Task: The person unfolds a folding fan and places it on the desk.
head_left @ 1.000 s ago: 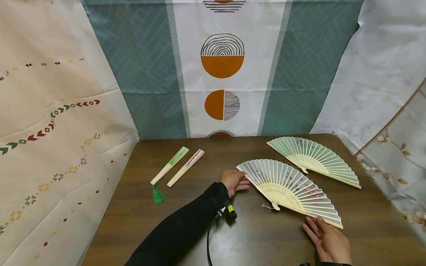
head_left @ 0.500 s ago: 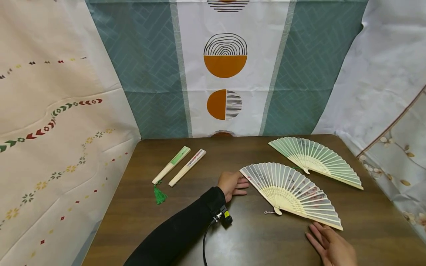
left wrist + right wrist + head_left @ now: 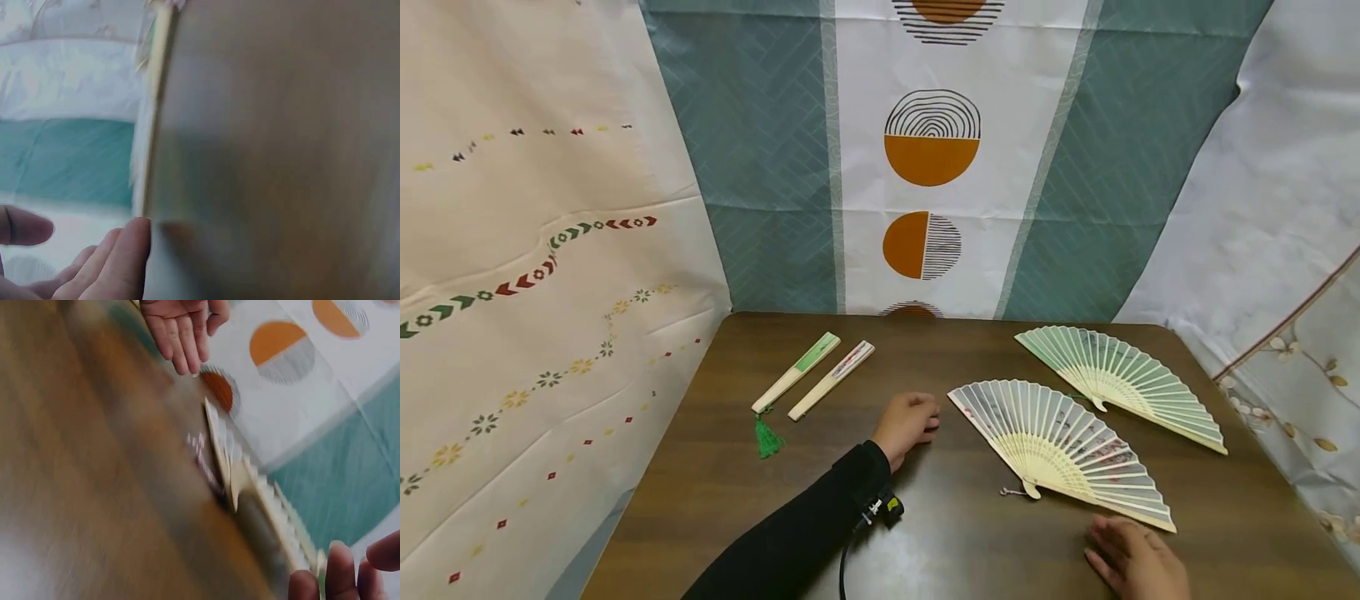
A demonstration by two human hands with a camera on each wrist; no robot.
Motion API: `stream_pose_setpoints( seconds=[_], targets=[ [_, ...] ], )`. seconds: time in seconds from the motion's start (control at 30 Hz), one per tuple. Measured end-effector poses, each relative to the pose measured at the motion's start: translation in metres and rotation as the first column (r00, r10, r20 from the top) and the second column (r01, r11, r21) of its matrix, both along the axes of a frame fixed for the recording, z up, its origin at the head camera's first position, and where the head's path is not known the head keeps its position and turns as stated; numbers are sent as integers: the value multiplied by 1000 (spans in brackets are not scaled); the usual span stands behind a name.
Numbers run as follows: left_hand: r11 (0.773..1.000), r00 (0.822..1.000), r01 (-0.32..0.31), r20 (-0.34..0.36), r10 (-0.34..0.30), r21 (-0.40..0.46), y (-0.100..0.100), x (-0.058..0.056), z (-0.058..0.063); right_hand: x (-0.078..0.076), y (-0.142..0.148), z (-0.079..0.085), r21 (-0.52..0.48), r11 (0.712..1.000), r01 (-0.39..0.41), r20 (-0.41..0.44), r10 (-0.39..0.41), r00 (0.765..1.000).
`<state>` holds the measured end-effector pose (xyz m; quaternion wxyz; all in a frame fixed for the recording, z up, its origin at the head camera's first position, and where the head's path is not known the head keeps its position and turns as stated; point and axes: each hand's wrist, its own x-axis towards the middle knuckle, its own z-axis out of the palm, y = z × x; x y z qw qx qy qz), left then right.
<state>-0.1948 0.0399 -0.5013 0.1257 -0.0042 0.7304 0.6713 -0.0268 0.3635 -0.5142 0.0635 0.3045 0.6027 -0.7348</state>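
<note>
The white fan [image 3: 1063, 442] lies spread on the counter [image 3: 955, 550] between the two hands, and that placing is what any coming move would seem to turn on. Its long axis slants from the far left corner, by the left hand [image 3: 906, 429], down to the near right corner, by the right hand [image 3: 1138, 558]; the pivot points toward the person, with a small cord [image 3: 1011, 492] just to its left. The fan is therefore to the right of the left grip, and up and to the left of the right grip. The right hand looks the nearer: it sits right at the fan's near edge, though whether the skin meets the slat cannot be told. The left hand stands just beside the far left corner, a strip of bare wood showing between them in the head view. Neither grip holds anything. The left fingers are extended and lie together, the thumb set apart from them in its blurred wrist view; the right fingers are loosely bent, the thumb likewise standing off. Behind the white fan, the spread green fan [image 3: 1123, 375] lies at much the same slant, while two folded fans [image 3: 832, 381] lie side by side, well left of the white one, a green tassel [image 3: 767, 437] at the near end of the left one.
</note>
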Motion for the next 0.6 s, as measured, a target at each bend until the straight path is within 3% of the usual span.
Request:
stream_pose_setpoints(
  seconds=[0.03, 0.07, 0.1, 0.13, 0.17, 0.23, 0.27, 0.3, 0.33, 0.4, 0.5, 0.6],
  targets=[
    [997, 997, 8, -71, -14, -80, -6, -6, -3, -2, -5, 3, -4, 1000, 10, -28, -10, 1000],
    [986, 993, 9, -116, -29, -167, -13, -10, 1, -6, -11, 6, -3, 1000, 25, -60, -25, 998],
    [962, 986, 3, -160, -49, -271, -20, -15, 4, -10, -17, 10, -6, 1000, 30, -114, -30, 993],
    [920, 976, -10, -203, -75, -391, -28, -21, 5, -15, -24, 13, -3, 1000, 29, -179, -29, 983],
    [864, 967, -24, -231, -108, -503, -35, -28, 5, -21, -33, 16, -1, 1000, 26, -249, -26, 968],
    [724, 941, -77, -291, -175, -685, -51, -48, -12, -37, -52, 23, 18, 1000, -18, -383, 24, 924],
    [672, 945, -80, -270, -182, -736, -58, -53, -11, -47, -65, 26, 42, 999, -35, -430, 50, 902],
    [619, 941, -110, -282, -186, -778, -65, -61, -19, -57, -79, 29, 58, 996, -60, -468, 81, 880],
    [581, 940, -133, -288, -183, -803, -71, -68, -27, -69, -93, 31, 86, 993, -77, -488, 110, 866],
    [537, 937, -195, -318, -145, -821, -82, -79, -43, -93, -123, 33, 147, 983, -107, -493, 167, 854],
    [511, 950, -222, -303, -80, -830, -92, -82, -46, -129, -164, 25, 271, 949, -163, -462, 277, 842],
    [496, 963, -206, -264, -50, -843, -95, -78, -47, -153, -193, 12, 358, 898, -255, -416, 397, 818]
  ],
)
